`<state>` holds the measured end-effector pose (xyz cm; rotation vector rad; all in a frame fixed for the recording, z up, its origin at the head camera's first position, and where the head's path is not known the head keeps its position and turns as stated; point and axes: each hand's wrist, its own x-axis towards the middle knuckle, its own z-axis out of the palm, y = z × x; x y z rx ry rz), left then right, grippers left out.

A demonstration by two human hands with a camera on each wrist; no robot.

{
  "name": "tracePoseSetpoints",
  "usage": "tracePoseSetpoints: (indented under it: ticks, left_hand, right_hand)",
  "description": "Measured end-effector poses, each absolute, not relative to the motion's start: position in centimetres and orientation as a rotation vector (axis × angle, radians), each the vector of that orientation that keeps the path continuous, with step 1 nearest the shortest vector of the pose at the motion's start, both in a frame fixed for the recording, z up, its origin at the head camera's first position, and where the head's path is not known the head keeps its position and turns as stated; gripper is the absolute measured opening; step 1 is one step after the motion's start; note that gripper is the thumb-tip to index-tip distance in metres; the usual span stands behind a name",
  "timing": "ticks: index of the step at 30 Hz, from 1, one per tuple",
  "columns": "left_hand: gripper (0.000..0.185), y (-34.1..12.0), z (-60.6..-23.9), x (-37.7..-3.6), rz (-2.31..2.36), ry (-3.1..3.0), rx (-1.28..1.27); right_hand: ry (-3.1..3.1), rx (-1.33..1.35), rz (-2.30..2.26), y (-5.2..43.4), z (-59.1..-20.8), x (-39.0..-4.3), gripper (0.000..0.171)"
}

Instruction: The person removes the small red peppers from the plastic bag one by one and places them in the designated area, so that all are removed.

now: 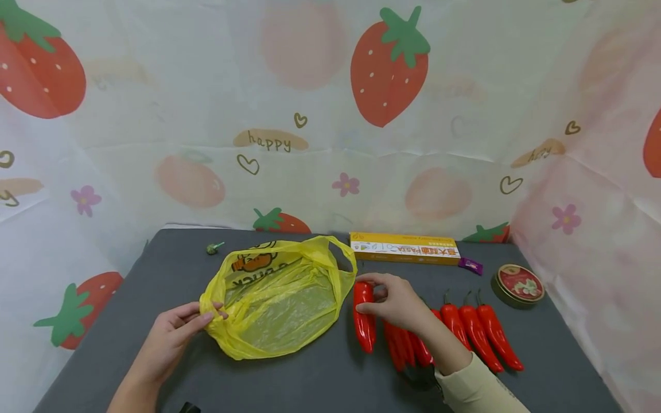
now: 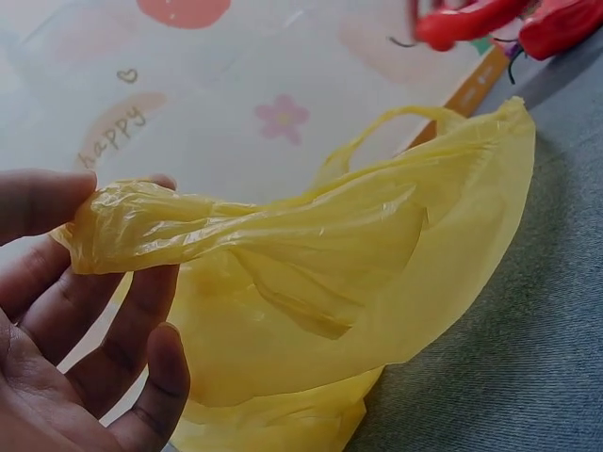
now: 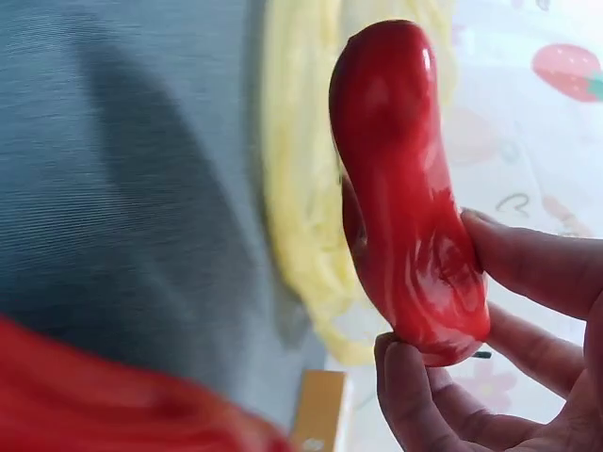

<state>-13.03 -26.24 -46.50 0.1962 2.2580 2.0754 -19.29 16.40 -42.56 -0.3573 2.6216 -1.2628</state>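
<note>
A yellow plastic bag [image 1: 289,330] lies spread on the grey table, its mouth facing up and a handle loop at its right. My left hand [image 1: 167,338] pinches the bag's left edge between thumb and fingers, gathering the film into folds [image 2: 179,231] in the left wrist view. Just right of the bag, my right hand [image 1: 396,304] grips a glossy red chili pepper [image 1: 364,324] near its upper end, the tip pointing down. The right wrist view has this pepper [image 3: 391,122] held by thumb and fingertips. Several more red peppers [image 1: 480,338] lie beneath and right of that forearm, partly hidden.
A yellow and white pasta box [image 1: 405,249] lies at the table's back edge, beside a small purple packet [image 1: 470,265]. Near the right edge stands a round tin [image 1: 518,285]. Behind the bag, at back left, is a small green stemmed thing [image 1: 213,249].
</note>
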Motion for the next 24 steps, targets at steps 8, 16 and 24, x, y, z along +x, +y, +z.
tracePoseSetpoints:
  ticks: [8, 16, 24]
  left_hand:
    - [0.039, -26.4, -46.5, -13.1, 2.090, 2.245, 0.192]
    - [0.036, -26.5, -46.6, -13.0, 2.091, 2.236, 0.160]
    - [0.035, -26.8, -46.7, -13.1, 2.091, 2.253, 0.202]
  right_hand:
    - [2.753, -0.382, -1.022, 17.5, -44.7, -17.5, 0.047]
    - [2.869, -0.402, -0.836, 17.4, -45.9, -16.6, 0.045]
    - [2.946, -0.478, -0.728, 17.5, -46.2, -16.0, 0.038]
